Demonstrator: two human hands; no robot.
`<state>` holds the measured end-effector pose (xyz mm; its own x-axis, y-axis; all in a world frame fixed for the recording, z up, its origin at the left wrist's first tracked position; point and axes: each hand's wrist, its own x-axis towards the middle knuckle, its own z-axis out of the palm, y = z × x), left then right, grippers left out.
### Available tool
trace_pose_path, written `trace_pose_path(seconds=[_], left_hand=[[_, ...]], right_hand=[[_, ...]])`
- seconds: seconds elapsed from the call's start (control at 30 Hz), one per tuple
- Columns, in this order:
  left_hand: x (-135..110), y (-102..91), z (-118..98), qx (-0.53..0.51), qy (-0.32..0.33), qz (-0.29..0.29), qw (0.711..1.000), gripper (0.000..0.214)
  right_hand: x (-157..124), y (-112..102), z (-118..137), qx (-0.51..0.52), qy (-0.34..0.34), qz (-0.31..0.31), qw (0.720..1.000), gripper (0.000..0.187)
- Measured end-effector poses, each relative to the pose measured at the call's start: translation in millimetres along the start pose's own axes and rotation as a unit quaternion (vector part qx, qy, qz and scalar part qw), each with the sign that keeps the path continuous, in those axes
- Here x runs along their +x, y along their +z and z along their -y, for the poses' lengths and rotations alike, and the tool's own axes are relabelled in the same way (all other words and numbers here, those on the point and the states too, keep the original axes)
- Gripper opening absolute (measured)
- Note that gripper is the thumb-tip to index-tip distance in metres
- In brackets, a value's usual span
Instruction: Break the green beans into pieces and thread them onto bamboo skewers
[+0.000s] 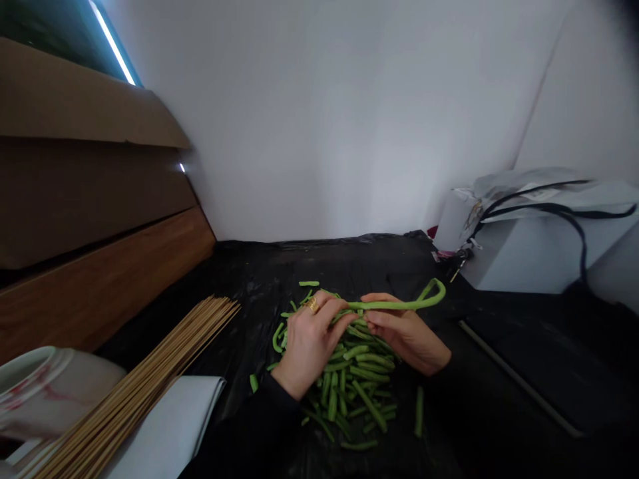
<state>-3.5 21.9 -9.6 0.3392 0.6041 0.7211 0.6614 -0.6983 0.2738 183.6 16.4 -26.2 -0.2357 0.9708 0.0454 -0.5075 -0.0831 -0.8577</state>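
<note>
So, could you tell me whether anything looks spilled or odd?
Only a few bean pieces lie apart from the pile on the black sheet; the long bean between left hand and right hand looks whole.

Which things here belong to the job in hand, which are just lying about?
In use: long green bean, held by left hand and right hand; pile of cut green bean pieces; black plastic sheet under them.
Lying about: bundle of thin bamboo skewers; white paper sheet; white ceramic bowl; white box with black cables.
</note>
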Motion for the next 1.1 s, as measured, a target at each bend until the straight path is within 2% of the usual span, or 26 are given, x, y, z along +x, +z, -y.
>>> trace_pose_path(seconds=[0.13,0.27,0.4,0.5,0.67,0.83,1.1], left_hand=[[-1,1.1,0,0.038,0.052,0.019,0.998,0.022],[-1,0.7,-1,0.062,0.068,0.037,0.995,0.019],[2,1.2,2,0.101,0.056,0.037,0.993,0.016],[5,3.0,5,0.112,0.052,0.042,0.991,0.016],[6,2.0,5,0.068,0.086,0.044,0.993,0.013],[5,-2.5,-1,0.038,0.106,0.021,0.993,0.012],[0,0.4,-8,-0.078,0.071,-0.008,0.994,0.013]], right_hand=[[-2,5,1,-0.031,0.003,0.02,0.999,0.024],[-2,5,3,-0.009,0.012,0.024,1.0,0.026],[2,-1,5,0.078,-0.003,-0.023,0.997,0.024],[4,-4,5,0.095,-0.011,-0.049,0.994,0.024],[7,-8,4,0.093,-0.013,-0.061,0.994,0.022],[6,-10,7,0.114,0.011,-0.036,0.993,0.023],[2,-6,9,0.144,0.027,-0.003,0.989,0.024]])
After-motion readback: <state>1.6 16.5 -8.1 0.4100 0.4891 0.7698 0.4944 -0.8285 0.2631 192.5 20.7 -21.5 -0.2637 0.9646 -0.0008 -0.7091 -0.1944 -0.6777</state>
